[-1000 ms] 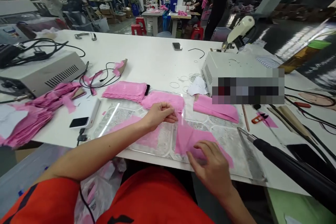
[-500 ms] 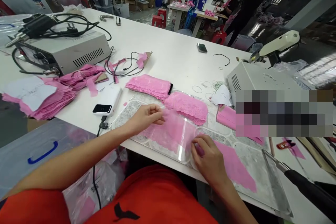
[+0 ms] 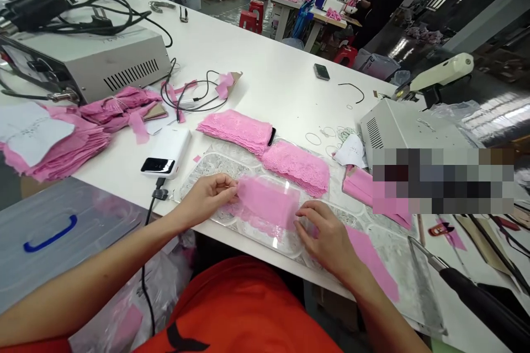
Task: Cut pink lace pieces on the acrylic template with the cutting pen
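A sheer pink fabric piece (image 3: pixel 269 201) is spread over a lace-edged pink layer on the clear template board (image 3: pixel 248 229). My left hand (image 3: pixel 211 194) pinches the sheer piece at its left edge. At the opposite edge, the curled thumb and fingers of my right hand (image 3: pixel 325 231) hold its lower right corner; the exact contact is partly hidden. Beyond my hands lie two stacks of pink lace, a left stack (image 3: pixel 236 129) and a right stack (image 3: pixel 296 168). Another flat pink piece (image 3: pixel 372 262) extends from under my right forearm.
A white power bank (image 3: pixel 168 151) with a cable stands left of the board. Grey machine boxes stand left (image 3: pixel 111 66) and right (image 3: pixel 414 127). A black-handled tool (image 3: pixel 476 298) lies near right. A phone-like device (image 3: pixel 321 71) lies farther back. A person (image 3: pixel 385 5) stands beyond the table.
My left hand has moved left and slightly down, spreading the sheer piece flatter. My right hand has shifted slightly left and up. The view has tilted a little downward.
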{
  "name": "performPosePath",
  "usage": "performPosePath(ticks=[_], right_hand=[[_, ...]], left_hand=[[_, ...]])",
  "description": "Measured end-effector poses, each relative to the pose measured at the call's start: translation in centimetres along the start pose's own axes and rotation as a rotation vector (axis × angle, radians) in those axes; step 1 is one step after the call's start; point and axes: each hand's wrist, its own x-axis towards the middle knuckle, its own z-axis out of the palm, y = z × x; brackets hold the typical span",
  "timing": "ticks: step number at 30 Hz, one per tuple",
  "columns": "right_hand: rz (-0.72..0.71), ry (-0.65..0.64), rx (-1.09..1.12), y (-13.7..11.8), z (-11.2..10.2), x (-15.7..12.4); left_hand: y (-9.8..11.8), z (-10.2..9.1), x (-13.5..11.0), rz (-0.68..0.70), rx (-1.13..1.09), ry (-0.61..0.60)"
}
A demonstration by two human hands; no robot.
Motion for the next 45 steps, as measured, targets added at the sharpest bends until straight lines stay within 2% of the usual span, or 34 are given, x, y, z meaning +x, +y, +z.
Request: performPosePath(ticks=[3,6,9,13,17,24,27,29,31,34,39,45], right_hand=[[-0.023,-0.07,0.025,0.1,0.1,-0.4],[-0.025,-0.058,0.059,0.2,-0.1,0.0],[-0.055,-0.015,0.077,-0.3,-0.5,0.6],[-0.117,-0.05,0.113,-1.7,-0.3,0.7],[-0.158,-0.07,0.135,-2.4,0.6,0.4],[-0.135,-0.012,0.089,-0.6,0.7,0.6],[-0.088,0.021,0.07,0.1,0.6,0.7],[-0.082,0.028,0.073,0.2,0.8,0.7],[-0.092,0.022,0.059,0.1,1.1,0.8],[-0.086,0.012,0.016,0.1,1.5,0.8],[-0.058,0.049,-0.026,0.4,1.5,0.6],[-0.032,0.035,-0.039,0.5,1.7,0.5]], left_hand=[[-0.1,0.1,0.6,0.011,-0.024,-0.005],[-0.1,-0.4,1.1,0.032,0.049,0.021],[-0.2,-1.2,1.0,0.089,0.264,0.066],[-0.6,-2.5,-0.1,0.233,0.618,0.122],[-1.1,-3.1,-1.4,0.3,0.786,0.11],[-1.7,-3.1,-3.0,0.336,1.065,0.181],[-2.0,-3.0,-3.1,0.456,1.137,0.256],[-2.3,-2.7,-2.9,0.601,1.146,0.196],[-2.8,-2.4,-2.5,0.711,1.169,0.047],[-3.7,-2.0,-2.3,0.745,1.252,-0.087],[-4.7,-2.1,-2.6,0.738,1.352,-0.085],[-4.5,-2.2,-2.7,0.79,1.377,-0.03]])
